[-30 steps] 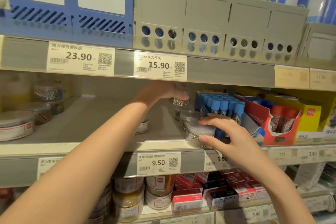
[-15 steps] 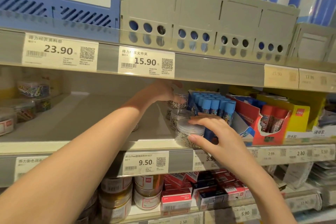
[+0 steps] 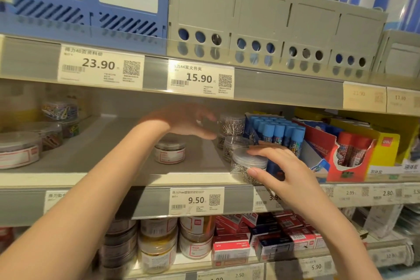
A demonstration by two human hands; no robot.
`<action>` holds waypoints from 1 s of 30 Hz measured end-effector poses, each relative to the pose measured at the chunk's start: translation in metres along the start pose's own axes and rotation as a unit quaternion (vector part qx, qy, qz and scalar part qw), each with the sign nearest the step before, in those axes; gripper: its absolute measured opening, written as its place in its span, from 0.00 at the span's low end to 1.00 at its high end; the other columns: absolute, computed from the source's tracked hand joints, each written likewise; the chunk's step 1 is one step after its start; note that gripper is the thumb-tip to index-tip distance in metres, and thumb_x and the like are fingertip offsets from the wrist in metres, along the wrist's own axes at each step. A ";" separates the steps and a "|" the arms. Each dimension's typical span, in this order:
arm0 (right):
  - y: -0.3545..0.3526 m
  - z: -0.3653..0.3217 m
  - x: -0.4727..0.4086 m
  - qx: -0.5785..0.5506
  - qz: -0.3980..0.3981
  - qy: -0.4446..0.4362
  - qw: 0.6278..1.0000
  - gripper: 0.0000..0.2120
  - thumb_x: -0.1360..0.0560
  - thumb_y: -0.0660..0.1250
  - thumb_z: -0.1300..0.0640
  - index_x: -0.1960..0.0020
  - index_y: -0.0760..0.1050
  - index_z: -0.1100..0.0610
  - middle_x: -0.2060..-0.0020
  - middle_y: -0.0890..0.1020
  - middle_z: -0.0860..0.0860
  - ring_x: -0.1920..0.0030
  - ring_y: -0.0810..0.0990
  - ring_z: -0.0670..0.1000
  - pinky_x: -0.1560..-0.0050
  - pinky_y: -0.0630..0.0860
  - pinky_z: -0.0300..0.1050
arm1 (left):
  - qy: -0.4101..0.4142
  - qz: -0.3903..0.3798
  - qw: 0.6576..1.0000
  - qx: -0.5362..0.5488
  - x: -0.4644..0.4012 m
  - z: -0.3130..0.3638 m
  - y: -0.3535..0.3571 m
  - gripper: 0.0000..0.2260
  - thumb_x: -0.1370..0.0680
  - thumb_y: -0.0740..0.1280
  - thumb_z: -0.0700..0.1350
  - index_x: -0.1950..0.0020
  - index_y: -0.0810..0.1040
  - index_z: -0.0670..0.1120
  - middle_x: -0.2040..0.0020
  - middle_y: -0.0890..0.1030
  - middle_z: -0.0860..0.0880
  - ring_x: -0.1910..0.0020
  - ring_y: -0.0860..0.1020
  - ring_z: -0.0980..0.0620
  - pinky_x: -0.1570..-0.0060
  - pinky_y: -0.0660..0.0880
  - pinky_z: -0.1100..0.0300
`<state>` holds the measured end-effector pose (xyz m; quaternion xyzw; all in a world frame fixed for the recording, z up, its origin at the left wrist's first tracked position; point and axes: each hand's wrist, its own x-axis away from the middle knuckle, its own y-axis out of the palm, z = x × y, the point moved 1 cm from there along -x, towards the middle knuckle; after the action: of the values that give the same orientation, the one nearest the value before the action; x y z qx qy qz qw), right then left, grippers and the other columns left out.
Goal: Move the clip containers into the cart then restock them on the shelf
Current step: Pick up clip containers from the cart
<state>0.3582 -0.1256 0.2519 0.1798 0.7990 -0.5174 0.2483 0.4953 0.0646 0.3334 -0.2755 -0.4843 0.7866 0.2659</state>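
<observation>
Two bare hands at a row of clear clip tubs on the middle shelf of a shop rack.

The grey metal shelf [image 3: 95, 157] has a wide bare stretch at its middle, bounded in front by a cream lip carrying the 9.50 price tag [image 3: 197, 200]. To the right stands a blue carton of blue-capped glue sticks [image 3: 278, 133]. Just left of it, clear round plastic tubs of silver paper clips [image 3: 231, 124] run from back to front, stacked two high at the back. The front tub of that row [image 3: 248, 166] sits at the shelf lip. A lone labelled tub [image 3: 170, 151] stands on the bare stretch; tubs of coloured clips [image 3: 60, 110] sit far left. The right hand [image 3: 279, 166] lies with straight fingers on the front tub's lid, thumb against its side. The left hand [image 3: 188, 121] is blurred, fingers loosely spread beside the back stack, holding nothing.
</observation>
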 end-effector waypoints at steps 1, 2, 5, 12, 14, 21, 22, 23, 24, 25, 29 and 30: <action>0.000 0.000 0.000 0.000 0.003 0.000 1.000 0.18 0.32 0.56 0.27 0.46 0.67 0.32 0.46 0.74 0.32 0.41 0.67 0.34 0.44 0.69 0.42 | -0.005 -0.001 1.000 -0.004 0.013 -0.007 -0.001 0.23 0.27 0.69 0.55 0.33 0.69 0.57 0.33 0.70 0.55 0.34 0.69 0.52 0.39 0.63 0.59; 0.001 0.000 0.000 0.002 0.006 0.000 1.000 0.18 0.33 0.56 0.27 0.47 0.67 0.31 0.46 0.74 0.32 0.41 0.67 0.34 0.44 0.70 0.42 | -0.010 0.000 1.000 -0.003 0.026 -0.014 -0.001 0.22 0.26 0.69 0.54 0.33 0.70 0.57 0.33 0.70 0.55 0.35 0.69 0.52 0.40 0.63 0.60; 0.002 0.000 0.000 0.005 0.011 0.000 1.000 0.17 0.35 0.54 0.28 0.48 0.67 0.30 0.46 0.74 0.31 0.41 0.68 0.35 0.45 0.70 0.43 | -0.013 0.015 0.999 0.031 0.052 -0.032 0.003 0.20 0.26 0.70 0.51 0.34 0.71 0.57 0.36 0.70 0.60 0.40 0.68 0.60 0.43 0.63 0.65; 0.001 -0.003 0.000 0.007 0.018 -0.006 1.000 0.16 0.33 0.56 0.28 0.48 0.67 0.30 0.48 0.72 0.28 0.42 0.68 0.35 0.46 0.70 0.43 | -0.035 0.073 0.996 0.039 0.063 -0.052 0.015 0.21 0.28 0.72 0.49 0.36 0.73 0.54 0.42 0.74 0.59 0.46 0.71 0.59 0.54 0.64 0.72; 0.001 -0.003 0.001 0.007 0.022 -0.007 1.000 0.16 0.31 0.57 0.29 0.46 0.68 0.32 0.48 0.72 0.29 0.42 0.69 0.35 0.46 0.69 0.43 | -0.043 0.082 0.995 0.041 0.061 -0.054 0.017 0.21 0.28 0.73 0.46 0.37 0.75 0.53 0.40 0.75 0.56 0.43 0.73 0.56 0.49 0.64 0.67; 0.003 -0.001 0.002 0.016 0.027 -0.021 0.999 0.20 0.29 0.57 0.31 0.43 0.72 0.39 0.47 0.74 0.36 0.41 0.69 0.41 0.45 0.69 0.44 | -0.042 0.104 0.991 0.065 0.048 -0.047 0.016 0.19 0.31 0.75 0.42 0.41 0.79 0.51 0.45 0.79 0.53 0.49 0.75 0.54 0.50 0.66 0.66; 0.003 0.000 0.002 0.020 0.034 -0.028 0.999 0.21 0.29 0.57 0.31 0.42 0.73 0.41 0.47 0.72 0.35 0.42 0.68 0.41 0.45 0.68 0.39 | -0.030 0.117 0.989 0.084 0.046 -0.043 0.016 0.19 0.31 0.75 0.41 0.42 0.79 0.51 0.46 0.79 0.53 0.51 0.75 0.55 0.52 0.67 0.67; 0.003 0.000 0.002 0.023 0.040 -0.033 0.998 0.22 0.30 0.58 0.32 0.42 0.73 0.42 0.48 0.71 0.34 0.42 0.67 0.41 0.46 0.65 0.35 | -0.017 0.128 0.986 0.109 0.044 -0.039 0.017 0.18 0.31 0.75 0.40 0.43 0.79 0.51 0.48 0.79 0.54 0.52 0.75 0.56 0.54 0.68 0.68; 0.003 -0.001 0.002 0.024 0.044 -0.035 0.998 0.23 0.31 0.59 0.33 0.41 0.73 0.43 0.49 0.70 0.33 0.43 0.67 0.41 0.46 0.64 0.33 | -0.002 0.137 0.982 0.131 0.041 -0.032 0.018 0.18 0.31 0.75 0.40 0.44 0.79 0.51 0.49 0.79 0.54 0.53 0.75 0.56 0.57 0.68 0.70; 0.003 -0.002 0.003 0.022 0.045 -0.034 0.998 0.22 0.31 0.60 0.33 0.41 0.72 0.42 0.49 0.69 0.32 0.44 0.66 0.40 0.46 0.63 0.31 | 0.011 0.142 0.979 0.146 0.038 -0.025 0.018 0.17 0.31 0.75 0.39 0.44 0.79 0.50 0.49 0.79 0.53 0.54 0.75 0.56 0.57 0.68 0.70; 0.002 -0.002 0.007 0.019 0.046 -0.036 0.998 0.20 0.30 0.60 0.32 0.42 0.68 0.40 0.49 0.69 0.31 0.45 0.65 0.36 0.47 0.62 0.27 | 0.038 0.122 0.977 0.169 0.021 0.003 0.023 0.16 0.31 0.74 0.38 0.44 0.79 0.47 0.50 0.78 0.51 0.51 0.76 0.52 0.49 0.70 0.62; 0.002 -0.002 0.008 0.021 0.043 -0.036 0.998 0.20 0.29 0.60 0.33 0.41 0.70 0.41 0.49 0.69 0.30 0.44 0.65 0.36 0.47 0.62 0.27 | 0.039 0.123 0.978 0.162 0.017 0.007 0.023 0.16 0.31 0.74 0.37 0.44 0.79 0.46 0.50 0.79 0.51 0.51 0.76 0.52 0.48 0.71 0.62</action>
<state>0.3523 -0.1227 0.2465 0.2005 0.7700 -0.5287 0.2955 0.4751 0.0626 0.3123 -0.3168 -0.3022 0.8699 0.2272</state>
